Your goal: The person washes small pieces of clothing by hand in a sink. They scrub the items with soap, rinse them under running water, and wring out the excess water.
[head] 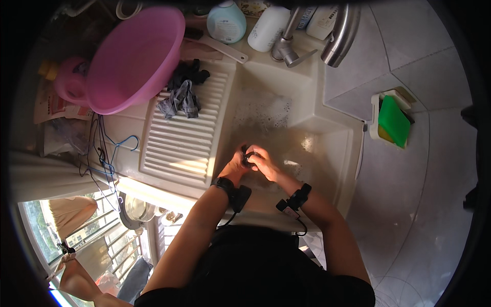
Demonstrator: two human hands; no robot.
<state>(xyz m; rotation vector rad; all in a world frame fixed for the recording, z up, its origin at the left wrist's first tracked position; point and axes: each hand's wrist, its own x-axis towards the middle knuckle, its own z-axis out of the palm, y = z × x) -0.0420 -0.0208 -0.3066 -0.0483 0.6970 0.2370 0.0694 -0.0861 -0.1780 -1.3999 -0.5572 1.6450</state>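
Over the sudsy water in the cream laundry sink [341, 153], both hands are close together. A small bunched dark item, apparently wet cloth [250, 160], is squeezed between them. My left hand [234, 163] grips it from the left side. From the right, my right hand [264, 160] has its fingers bent around the same item, thumb pressed over it. Most of the item is hidden by the fingers. Foam [272, 109] floats toward the sink's back. On the ribbed washboard [180, 147] to the left lie a crumpled grey cloth [182, 100] and a black cloth [188, 75].
A pink plastic basin [134, 57] leans over the washboard's back left corner. Behind the sink stand a faucet [285, 51], a light-blue bottle [227, 23] and a white bottle [268, 28]. Wire hangers [109, 153] lie left. A soap holder with a green sponge [394, 121] is on the right wall.
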